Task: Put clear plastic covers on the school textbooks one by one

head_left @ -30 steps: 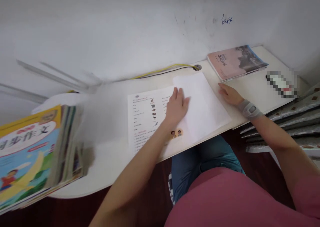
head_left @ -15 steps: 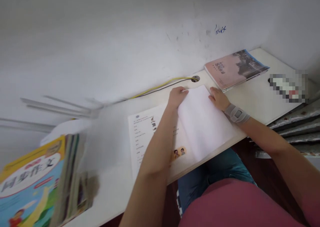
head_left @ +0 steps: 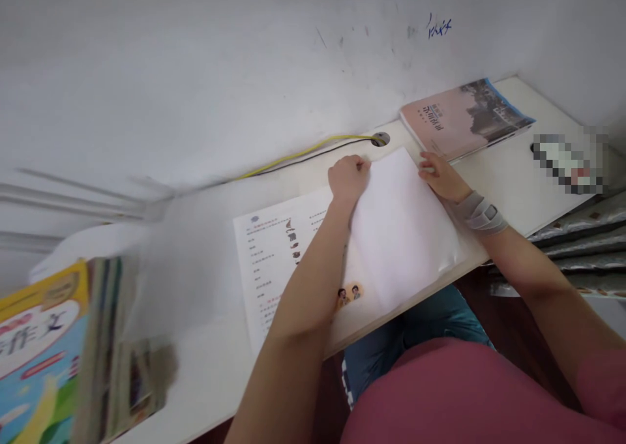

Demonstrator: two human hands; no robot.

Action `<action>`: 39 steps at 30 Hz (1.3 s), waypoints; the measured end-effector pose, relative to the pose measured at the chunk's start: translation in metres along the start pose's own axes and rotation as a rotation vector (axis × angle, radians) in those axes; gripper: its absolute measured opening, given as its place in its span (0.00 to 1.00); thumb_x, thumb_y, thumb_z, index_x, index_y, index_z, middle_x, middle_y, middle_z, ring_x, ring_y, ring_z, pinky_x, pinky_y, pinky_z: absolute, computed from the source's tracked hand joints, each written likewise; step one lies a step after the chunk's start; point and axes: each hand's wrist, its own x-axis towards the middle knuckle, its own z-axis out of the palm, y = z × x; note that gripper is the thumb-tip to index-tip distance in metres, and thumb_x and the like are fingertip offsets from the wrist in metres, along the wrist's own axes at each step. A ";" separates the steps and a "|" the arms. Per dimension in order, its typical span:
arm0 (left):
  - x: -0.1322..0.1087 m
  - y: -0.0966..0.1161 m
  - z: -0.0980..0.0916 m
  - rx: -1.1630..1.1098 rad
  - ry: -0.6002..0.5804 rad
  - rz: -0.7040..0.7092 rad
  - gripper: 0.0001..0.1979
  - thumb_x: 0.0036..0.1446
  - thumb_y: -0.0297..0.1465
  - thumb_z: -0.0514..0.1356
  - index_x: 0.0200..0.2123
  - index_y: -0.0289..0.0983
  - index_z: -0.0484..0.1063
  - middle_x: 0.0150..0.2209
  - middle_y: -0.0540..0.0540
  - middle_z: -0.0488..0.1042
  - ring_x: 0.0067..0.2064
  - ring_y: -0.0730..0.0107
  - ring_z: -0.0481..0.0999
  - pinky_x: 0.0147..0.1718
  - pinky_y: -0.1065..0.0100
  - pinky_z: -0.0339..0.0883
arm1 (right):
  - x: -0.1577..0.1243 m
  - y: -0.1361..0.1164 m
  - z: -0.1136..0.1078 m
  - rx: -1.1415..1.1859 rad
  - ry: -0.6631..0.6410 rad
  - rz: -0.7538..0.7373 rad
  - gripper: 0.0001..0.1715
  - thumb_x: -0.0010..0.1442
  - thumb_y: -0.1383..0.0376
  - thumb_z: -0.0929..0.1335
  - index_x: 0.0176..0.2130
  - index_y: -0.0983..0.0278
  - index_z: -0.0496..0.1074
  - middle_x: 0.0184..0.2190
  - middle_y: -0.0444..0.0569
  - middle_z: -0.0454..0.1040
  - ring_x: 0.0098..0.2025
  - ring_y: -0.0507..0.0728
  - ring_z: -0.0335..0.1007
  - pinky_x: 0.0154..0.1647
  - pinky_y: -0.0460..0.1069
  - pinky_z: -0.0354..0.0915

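Note:
A blank white sheet lies at a slant over a printed sheet on the desk. My left hand is closed at the white sheet's upper left corner, fingers curled around the edge. Along the sheet's right side runs a glossy strip of clear plastic film. My right hand, a grey band on its wrist, has bent fingers and thumb closed near the film's upper edge, a little apart from the paper. My left forearm hides part of the printed sheet.
Books with a pink and grey cover lie at the back right. A cable hole with yellow and black cables is at the wall. More books stand at the left. A pixelated item lies far right, above patterned folded material.
My right hand has moved slightly right, off the white sheet's edge, and the glossy film now shows there. My left hand stays at the corner, its fingers more curled. The view has shifted slightly.

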 end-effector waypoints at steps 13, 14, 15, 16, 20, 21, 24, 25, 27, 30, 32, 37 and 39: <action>-0.011 0.007 -0.014 -0.034 0.133 -0.056 0.20 0.63 0.36 0.48 0.52 0.35 0.69 0.53 0.34 0.72 0.56 0.51 0.69 0.54 0.54 0.60 | -0.138 -0.015 -0.032 -0.016 -0.127 0.291 0.26 0.56 0.62 0.68 0.53 0.68 0.69 0.28 0.47 0.76 0.22 0.54 0.70 0.24 0.51 0.71; -0.020 0.007 -0.019 -0.031 0.120 -0.021 0.23 0.64 0.38 0.48 0.57 0.35 0.65 0.57 0.33 0.68 0.59 0.50 0.66 0.56 0.53 0.57 | -0.138 -0.013 -0.032 0.007 -0.137 0.282 0.25 0.57 0.62 0.67 0.53 0.68 0.69 0.29 0.48 0.77 0.22 0.54 0.70 0.22 0.51 0.71; -0.032 0.007 -0.024 -0.028 0.089 0.027 0.26 0.64 0.40 0.48 0.61 0.34 0.60 0.61 0.32 0.63 0.63 0.49 0.61 0.59 0.52 0.54 | -0.136 -0.011 -0.032 0.013 -0.138 0.262 0.24 0.58 0.62 0.66 0.53 0.68 0.70 0.30 0.50 0.78 0.22 0.54 0.71 0.22 0.51 0.71; -0.047 0.005 -0.028 -0.022 0.035 0.079 0.30 0.64 0.43 0.48 0.64 0.32 0.55 0.65 0.31 0.58 0.66 0.48 0.56 0.61 0.50 0.51 | -0.134 -0.009 -0.032 0.000 -0.128 0.229 0.23 0.59 0.63 0.65 0.52 0.68 0.71 0.33 0.52 0.79 0.24 0.55 0.72 0.24 0.51 0.72; -0.130 -0.007 -0.026 0.003 -0.219 0.143 0.42 0.63 0.52 0.44 0.67 0.26 0.44 0.69 0.27 0.42 0.70 0.42 0.43 0.64 0.47 0.45 | -0.124 0.003 -0.030 -0.146 -0.050 0.038 0.20 0.60 0.65 0.61 0.48 0.65 0.75 0.44 0.54 0.79 0.43 0.60 0.76 0.46 0.56 0.72; -0.150 -0.011 -0.022 0.013 -0.249 0.127 0.43 0.63 0.53 0.42 0.68 0.24 0.43 0.69 0.26 0.41 0.70 0.42 0.42 0.64 0.47 0.45 | -0.122 0.005 -0.030 -0.176 -0.044 0.006 0.20 0.61 0.66 0.61 0.47 0.65 0.76 0.46 0.53 0.79 0.47 0.61 0.75 0.51 0.57 0.70; -0.190 -0.014 -0.007 0.100 -0.186 0.099 0.43 0.63 0.52 0.38 0.67 0.21 0.43 0.68 0.23 0.43 0.70 0.44 0.42 0.64 0.43 0.42 | -0.121 0.009 -0.031 -0.208 -0.059 -0.018 0.21 0.61 0.66 0.60 0.48 0.64 0.76 0.48 0.53 0.78 0.50 0.61 0.74 0.55 0.58 0.67; -0.196 -0.013 -0.003 0.129 -0.161 0.098 0.43 0.64 0.52 0.37 0.67 0.21 0.43 0.68 0.24 0.44 0.70 0.44 0.43 0.64 0.42 0.41 | -0.121 0.009 -0.031 -0.210 -0.061 -0.017 0.22 0.61 0.66 0.60 0.49 0.64 0.75 0.48 0.53 0.78 0.51 0.61 0.73 0.56 0.58 0.66; -0.201 -0.010 0.001 0.171 -0.142 0.096 0.42 0.64 0.52 0.37 0.68 0.23 0.43 0.69 0.26 0.44 0.70 0.45 0.43 0.64 0.42 0.40 | -0.122 0.009 -0.033 -0.210 -0.064 -0.004 0.22 0.61 0.65 0.59 0.49 0.65 0.75 0.49 0.54 0.78 0.52 0.61 0.73 0.56 0.57 0.66; -0.198 -0.005 -0.001 0.206 -0.167 0.082 0.43 0.63 0.53 0.36 0.68 0.25 0.44 0.69 0.29 0.42 0.70 0.45 0.43 0.65 0.43 0.40 | -0.124 0.007 -0.034 -0.194 -0.081 0.028 0.24 0.61 0.65 0.58 0.51 0.68 0.74 0.49 0.56 0.77 0.51 0.61 0.73 0.55 0.57 0.66; -0.196 -0.002 -0.004 0.226 -0.192 0.079 0.43 0.63 0.54 0.36 0.68 0.25 0.43 0.69 0.30 0.42 0.70 0.44 0.42 0.64 0.42 0.41 | -0.125 0.007 -0.034 -0.191 -0.077 0.029 0.24 0.61 0.65 0.58 0.51 0.68 0.74 0.49 0.56 0.77 0.51 0.62 0.73 0.55 0.58 0.67; -0.193 0.006 -0.006 0.254 -0.230 0.115 0.43 0.60 0.57 0.40 0.68 0.33 0.48 0.70 0.35 0.45 0.69 0.36 0.42 0.62 0.35 0.41 | -0.122 0.006 -0.032 -0.223 -0.078 -0.004 0.21 0.62 0.65 0.58 0.47 0.65 0.75 0.46 0.54 0.78 0.50 0.62 0.74 0.55 0.57 0.66; -0.190 0.005 -0.009 0.221 -0.250 0.146 0.42 0.60 0.57 0.43 0.68 0.36 0.50 0.70 0.36 0.45 0.69 0.34 0.43 0.61 0.33 0.42 | -0.124 0.005 -0.035 -0.255 -0.086 0.010 0.20 0.62 0.65 0.59 0.47 0.65 0.75 0.44 0.54 0.79 0.47 0.62 0.75 0.52 0.56 0.68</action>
